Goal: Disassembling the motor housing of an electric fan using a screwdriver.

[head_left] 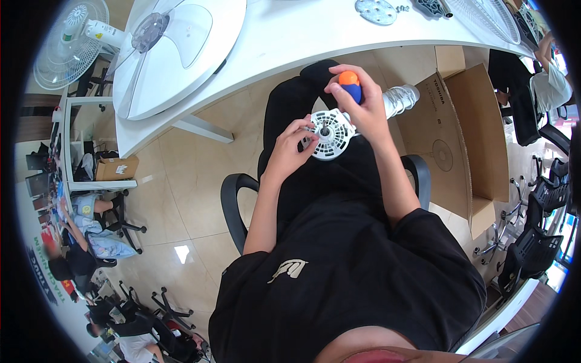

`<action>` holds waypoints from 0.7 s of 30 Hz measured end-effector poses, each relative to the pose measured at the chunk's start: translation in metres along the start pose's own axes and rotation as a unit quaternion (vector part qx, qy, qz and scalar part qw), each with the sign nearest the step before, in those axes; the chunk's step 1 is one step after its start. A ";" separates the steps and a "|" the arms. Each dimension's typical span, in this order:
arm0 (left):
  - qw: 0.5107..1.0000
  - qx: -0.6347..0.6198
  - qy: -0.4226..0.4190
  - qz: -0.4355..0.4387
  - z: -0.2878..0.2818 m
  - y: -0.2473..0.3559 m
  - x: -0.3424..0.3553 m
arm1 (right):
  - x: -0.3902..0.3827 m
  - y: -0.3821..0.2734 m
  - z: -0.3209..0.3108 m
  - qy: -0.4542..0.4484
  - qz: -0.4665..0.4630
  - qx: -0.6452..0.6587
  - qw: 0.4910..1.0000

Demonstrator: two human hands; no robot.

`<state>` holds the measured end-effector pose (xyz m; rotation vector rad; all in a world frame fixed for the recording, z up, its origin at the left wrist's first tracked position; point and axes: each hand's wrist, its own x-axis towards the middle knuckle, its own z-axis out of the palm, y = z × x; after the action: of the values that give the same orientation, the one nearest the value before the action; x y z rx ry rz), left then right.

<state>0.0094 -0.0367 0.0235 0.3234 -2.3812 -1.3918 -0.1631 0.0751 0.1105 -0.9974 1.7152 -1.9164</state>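
A white, slotted fan motor housing (330,150) with a metal shaft at its centre rests over my lap, its round face turned up. My left hand (289,150) is closed on the housing's left edge, with thumb and fingertips close to the shaft. Above its right side, my right hand (368,110) grips a screwdriver (350,86) by its orange and blue handle. The screwdriver's tip is hidden. A pole wrapped in clear plastic (400,101) runs off to the right of the housing, behind my right wrist.
Ahead, the white table (275,45) bears a round white fan base with a clear fan blade (187,36), a grey disc (376,11) and a wire guard (484,18). An open cardboard box (484,139) stands at my right. Chair armrests (233,202) flank me; people sit farther off.
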 end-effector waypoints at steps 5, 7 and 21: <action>0.999 0.007 -0.030 -0.028 -0.004 0.003 0.003 | 0.011 0.057 -0.041 -0.070 0.046 -0.207 0.975; 0.999 0.009 -0.030 -0.032 -0.005 0.004 0.003 | 0.009 0.070 -0.049 -0.139 0.138 -0.281 0.939; 0.988 0.071 -0.063 -0.120 -0.010 0.016 0.011 | 0.005 0.079 -0.047 -0.236 0.209 -0.322 0.893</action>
<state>0.0033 -0.0409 0.0445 0.5949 -2.6232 -1.3830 -0.2144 0.0901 0.0350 -1.0688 2.0648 -0.7508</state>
